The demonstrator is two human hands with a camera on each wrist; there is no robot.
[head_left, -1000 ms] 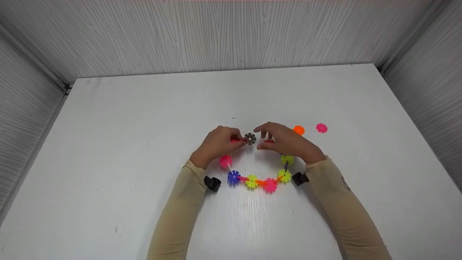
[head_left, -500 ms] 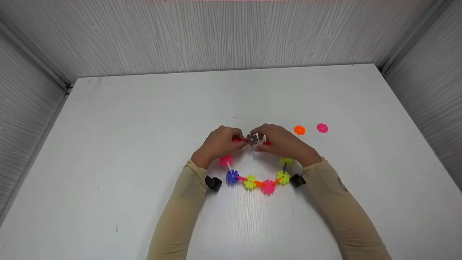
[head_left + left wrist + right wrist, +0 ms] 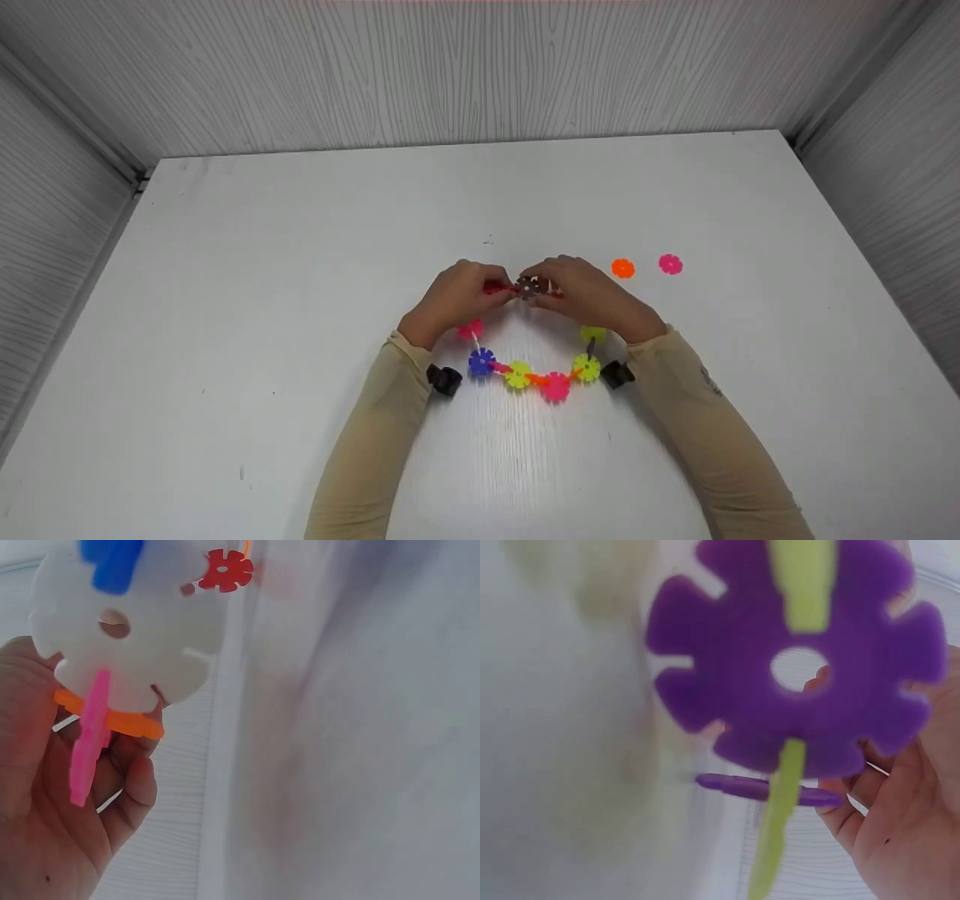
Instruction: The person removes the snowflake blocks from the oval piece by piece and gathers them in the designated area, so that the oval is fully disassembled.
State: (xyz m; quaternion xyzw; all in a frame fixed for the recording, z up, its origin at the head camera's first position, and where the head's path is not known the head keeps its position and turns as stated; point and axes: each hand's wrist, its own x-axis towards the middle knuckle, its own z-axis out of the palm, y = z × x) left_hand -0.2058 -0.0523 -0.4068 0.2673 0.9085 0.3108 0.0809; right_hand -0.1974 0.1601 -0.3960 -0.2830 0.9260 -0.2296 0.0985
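Observation:
A chain of slotted, flower-shaped plastic discs (image 3: 555, 387) curves between the two hands in the head view. My left hand (image 3: 457, 298) pinches a red disc (image 3: 495, 288) that joins a brown disc (image 3: 527, 288). The thumb and forefinger of my right hand (image 3: 589, 294) grip that brown disc from its other side, and a second red piece (image 3: 556, 295) shows among those fingers. A white disc (image 3: 172, 630) fills the left wrist view's foreground, with a blue piece (image 3: 112, 570), a pink disc (image 3: 90, 742) and an orange one (image 3: 120, 716). A purple disc (image 3: 735, 637) covers much of the right wrist view.
Loose on the white table (image 3: 300, 247) lie an orange disc (image 3: 622, 268) and a pink disc (image 3: 670, 264), just beyond my right hand. Black wrist mounts (image 3: 445, 380) sit beside both forearms. Wood-grain panels (image 3: 480, 75) stand around the table.
My right hand has moved left, and its thumb and forefinger have closed onto the brown disc. The brown disc has moved slightly right; the left hand has barely moved.

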